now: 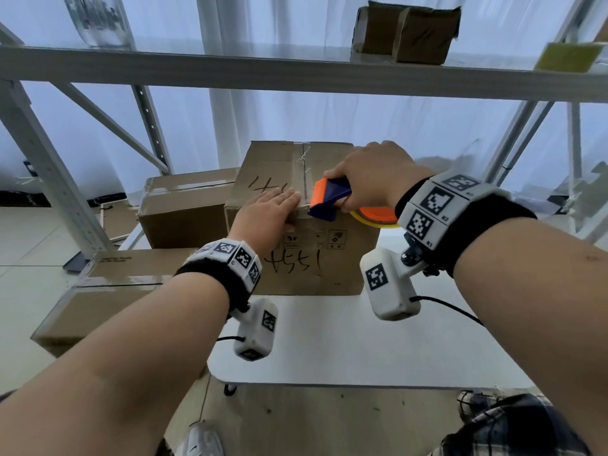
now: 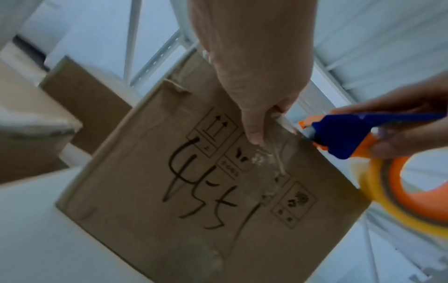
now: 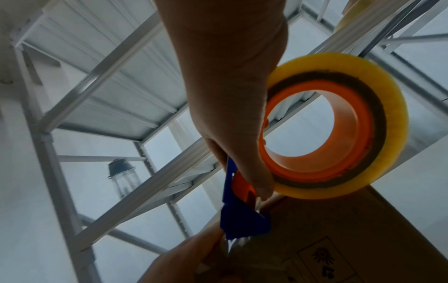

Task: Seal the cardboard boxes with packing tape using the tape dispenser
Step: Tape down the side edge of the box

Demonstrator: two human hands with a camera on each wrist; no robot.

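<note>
Two more brown cardboard boxes crowd the left side: a taped brown box (image 1: 184, 209) sits just behind and left of the work, touching or nearly touching it, and a long flat brown carton (image 1: 108, 291) lies nearer the person, hanging past the left edge of the white surface (image 1: 345, 340); a grey metal shelf beam (image 1: 296, 70) crosses overhead, carrying a small open brown box (image 1: 408, 34) and a clear glass jar (image 1: 98, 18); slanted grey rack struts (image 1: 108, 126) stand behind on the left; white curtains close the background.

The white surface lies bare in front of and to the right of the work, its rounded near edge towards the person; the floor beyond the left edge is pale tile.

The brown cardboard box with black handwritten marks (image 1: 296, 251) stands upright at the middle of the surface, its flaps closed with a seam running away from the person; the left hand (image 1: 266, 215) lies flat with straight fingers on the near top edge, thumb pressed down over the front face onto a strip of clear tape (image 2: 269, 153); the right hand (image 1: 378, 179) is wrapped round the blue and orange tape dispenser (image 1: 329, 199), whose nose meets the top front edge just right of the left fingertips (image 1: 292, 197); its yellowish tape roll on an orange core (image 3: 339, 124) hangs beside the box's upper right corner.
</note>
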